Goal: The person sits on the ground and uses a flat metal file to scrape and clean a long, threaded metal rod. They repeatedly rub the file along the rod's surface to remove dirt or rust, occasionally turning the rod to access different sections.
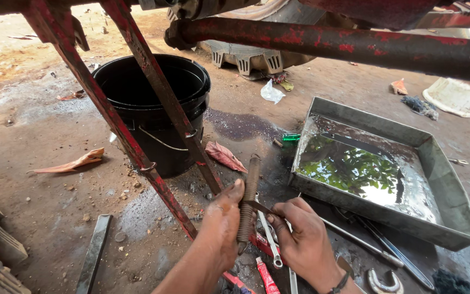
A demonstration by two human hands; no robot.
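Observation:
My left hand (220, 222) grips a long rusty coil spring (249, 188), holding it nearly upright, its hooked top end near a red metal bar (161, 90). My right hand (302, 234) pinches a thin dark metal piece (258, 206) against the spring's middle. Both hands are greasy. Below them on the ground lie a silver spanner (270, 242) and a red-handled tool (266, 276).
A black bucket (191, 117) stands behind the red bars. A grey metal tray (446, 188) with shiny liquid lies at the right. A thick red pipe (354, 46) crosses overhead. Loose tools (379, 247), a flat metal bar (93, 253), dry leaves and oil stains cover the dirt floor.

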